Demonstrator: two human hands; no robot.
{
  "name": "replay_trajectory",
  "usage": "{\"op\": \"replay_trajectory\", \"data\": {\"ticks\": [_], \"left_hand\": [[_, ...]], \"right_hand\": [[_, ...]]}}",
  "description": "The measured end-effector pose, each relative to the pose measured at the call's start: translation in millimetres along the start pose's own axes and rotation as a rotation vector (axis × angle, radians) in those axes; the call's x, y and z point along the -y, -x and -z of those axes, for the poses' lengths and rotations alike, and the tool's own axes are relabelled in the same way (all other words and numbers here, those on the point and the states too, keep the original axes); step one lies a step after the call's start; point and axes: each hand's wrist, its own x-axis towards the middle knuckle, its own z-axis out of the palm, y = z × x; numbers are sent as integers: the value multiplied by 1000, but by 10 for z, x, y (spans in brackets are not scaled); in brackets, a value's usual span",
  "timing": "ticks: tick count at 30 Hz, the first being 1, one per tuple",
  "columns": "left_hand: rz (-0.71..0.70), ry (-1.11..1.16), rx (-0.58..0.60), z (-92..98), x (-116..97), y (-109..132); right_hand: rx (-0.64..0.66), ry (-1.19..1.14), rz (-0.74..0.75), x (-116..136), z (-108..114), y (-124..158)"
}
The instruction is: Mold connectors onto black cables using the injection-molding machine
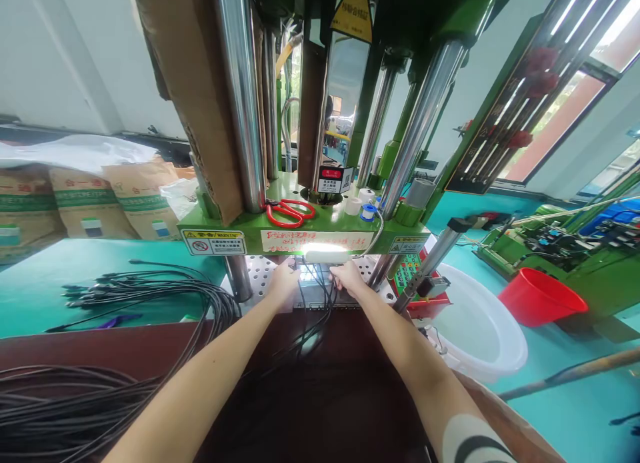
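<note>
We hold both hands at the mold (316, 276), 12 o'clock | left hand (284, 282) and right hand (349, 278) each pinch thin black cables (313, 316) | cables likely light, limp, tangle-prone | we judge gripping near the ends best.

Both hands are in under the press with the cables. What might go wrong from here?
1. Left hand and right hand sit under the green platen; they might be crushed if it drops.
2. The cables cross over each other and may seat wrongly in the mould.
</note>
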Motion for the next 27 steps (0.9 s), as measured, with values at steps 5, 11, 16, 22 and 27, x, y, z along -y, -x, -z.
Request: {"op": "replay_trajectory", "data": {"ticks": [5,11,16,22,27], "left_hand": [[-79,-223,-35,78,-10,0],[-170,-468,-46,85,-67,60],[-186,-605,-44,58,-131,64],[-178,-688,-42,7,-150,25],[-176,-705,-111,1,-264,93]], "right_hand": [[-100,228,-26,-14,130,-95],[-25,429,78,-25,188,-107],[-15,542,112,3,89,-105],[-32,588,101,-14,95,-123],[-21,594,139,121,159,-135]]}}
